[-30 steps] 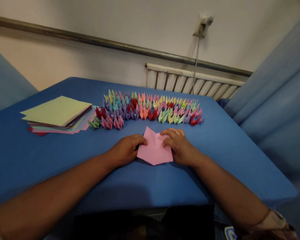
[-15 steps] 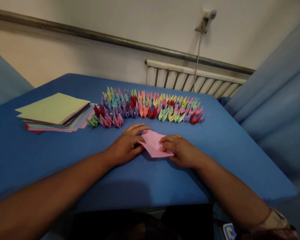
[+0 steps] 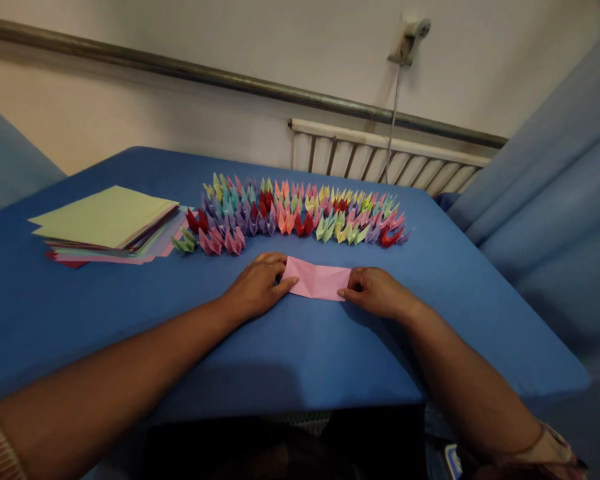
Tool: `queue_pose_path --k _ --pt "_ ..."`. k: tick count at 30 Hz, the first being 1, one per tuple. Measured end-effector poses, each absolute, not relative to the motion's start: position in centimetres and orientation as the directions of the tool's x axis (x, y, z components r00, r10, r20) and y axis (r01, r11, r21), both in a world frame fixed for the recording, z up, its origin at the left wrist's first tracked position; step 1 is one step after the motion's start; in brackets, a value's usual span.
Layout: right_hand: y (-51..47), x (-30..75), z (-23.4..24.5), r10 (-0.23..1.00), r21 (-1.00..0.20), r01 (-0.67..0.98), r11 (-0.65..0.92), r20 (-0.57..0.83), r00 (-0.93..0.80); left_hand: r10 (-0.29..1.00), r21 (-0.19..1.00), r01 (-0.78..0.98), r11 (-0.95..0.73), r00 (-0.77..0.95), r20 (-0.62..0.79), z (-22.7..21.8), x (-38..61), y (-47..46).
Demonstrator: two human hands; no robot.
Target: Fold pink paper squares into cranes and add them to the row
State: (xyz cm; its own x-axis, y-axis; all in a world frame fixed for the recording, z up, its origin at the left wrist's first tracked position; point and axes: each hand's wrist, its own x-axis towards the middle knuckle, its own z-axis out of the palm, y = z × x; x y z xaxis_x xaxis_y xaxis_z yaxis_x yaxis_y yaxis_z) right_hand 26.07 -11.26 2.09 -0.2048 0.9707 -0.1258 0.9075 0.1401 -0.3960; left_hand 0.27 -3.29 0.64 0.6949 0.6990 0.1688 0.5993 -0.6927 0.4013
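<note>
Nearest, bottom edge: dark area under the table, plus small blue-and-white object [image 3: 453, 460] at lower right, cut off, can't tell what. Light ribbed cuff [image 3: 0, 443] on left forearm, patterned sleeve [image 3: 545, 447] on right. Then flat table with plain blue cloth cover [image 3: 230, 360], forearms over it.

Left hand [image 3: 260, 283]: pinching left end of the paper, thumb on the near face, fingers mostly behind. Right hand [image 3: 380, 292]: pinching right end, thumb at the lower corner, other fingers curled. Pink folded paper sheet [image 3: 320, 281] sits between the hands, just in front of the cranes; can't tell if it touches the cloth. Wide rectangle, upright crease about midway, fainter slanting creases, matte; ends partly covered by fingers.

Beyond: packed rows of small multicoloured folded-paper cranes [image 3: 300, 223], points up, crowding the middle of the table; front ones near the paper, not touching it. Left of them, uneven stack of coloured square paper sheets [image 3: 105, 217], pale yellow-green on top, right side close by the end cranes.

Far: pale blue fabric curtains [image 3: 555, 200] either side, white ribbed radiator [image 3: 390, 153], long metal pipe [image 3: 230, 80], white wall socket [image 3: 405, 43] with thin grey cord [image 3: 393, 127] hanging down.
</note>
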Motion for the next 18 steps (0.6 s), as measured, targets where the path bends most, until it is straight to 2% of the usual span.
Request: queue_pose_path --k 2,4,6,7,8,10,11,15,18 --pt "-11.5 25.9 2.4 0.994 -0.344 0.937 0.063 -0.062 -0.090 0.718 0.357 0.635 -0.685 0.670 0.187 0.6 0.5 -3.5" --pt "-11.8 25.2 2.6 0.985 -0.326 0.943 0.068 0.171 -0.012 0.725 0.336 0.648 -0.683 0.657 0.206 0.5 0.6 -3.7" --pt "-12.4 24.0 2.8 0.893 -0.297 0.933 0.204 0.447 -0.053 0.734 0.335 0.657 -0.675 0.644 0.216 0.5 0.6 -3.7" --pt "-12.8 23.3 2.8 0.843 -0.261 0.911 0.320 0.518 -0.148 0.738 0.341 0.659 -0.671 0.638 0.221 0.5 0.6 -3.7" --pt "-13.2 22.5 2.8 0.803 -0.221 0.871 0.438 0.531 -0.270 0.739 0.350 0.655 -0.670 0.636 0.225 0.5 0.6 -3.7" --pt "-13.9 21.0 2.5 0.748 -0.168 0.764 0.623 0.415 -0.518 0.732 0.368 0.639 -0.675 0.639 0.234 0.5 0.5 -3.7" --pt "-14.2 20.4 2.2 0.743 -0.165 0.740 0.652 0.338 -0.578 0.732 0.377 0.633 -0.676 0.637 0.241 0.5 0.4 -3.6" --pt "-14.3 19.4 0.5 0.852 -0.233 0.821 0.520 0.086 -0.516 0.770 0.430 0.642 -0.634 0.576 0.276 0.3 0.0 -3.4" --pt "-14.0 19.6 -0.2 0.882 -0.258 0.850 0.458 0.017 -0.470 0.784 0.448 0.647 -0.617 0.558 0.273 0.2 -0.1 -3.3"
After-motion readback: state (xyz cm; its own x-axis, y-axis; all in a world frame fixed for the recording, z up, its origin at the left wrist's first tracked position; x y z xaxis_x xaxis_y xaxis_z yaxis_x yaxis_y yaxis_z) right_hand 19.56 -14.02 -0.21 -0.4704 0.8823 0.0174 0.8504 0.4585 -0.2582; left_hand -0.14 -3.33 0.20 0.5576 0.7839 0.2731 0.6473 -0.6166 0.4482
